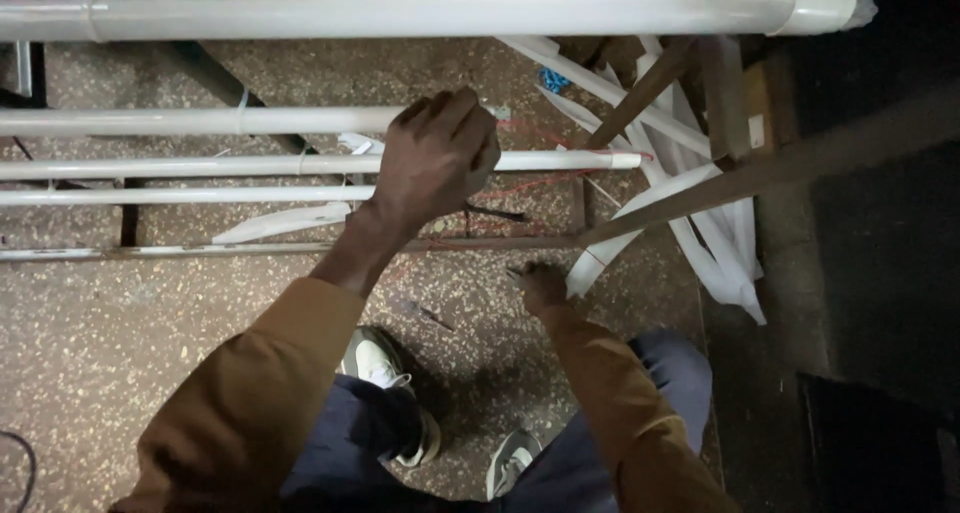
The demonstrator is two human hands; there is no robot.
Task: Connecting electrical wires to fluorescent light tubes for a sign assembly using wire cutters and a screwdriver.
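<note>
Left hand (pixel 435 158) fisted, fingers curled tight around end of white tube (pixel 200 121), more tubes just beside. Right hand (pixel 540 285) lower, near metal bar (pixel 300 248), pinching white strip (pixel 600 258); fingertips partly hidden.

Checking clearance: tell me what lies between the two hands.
In the head view, a thin rusty bar crosses between the left hand and right hand.

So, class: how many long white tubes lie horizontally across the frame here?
4. The top tube is thickest; the second tube meets the left hand; the third tube and fourth tube lie below. More may be hidden.
</note>
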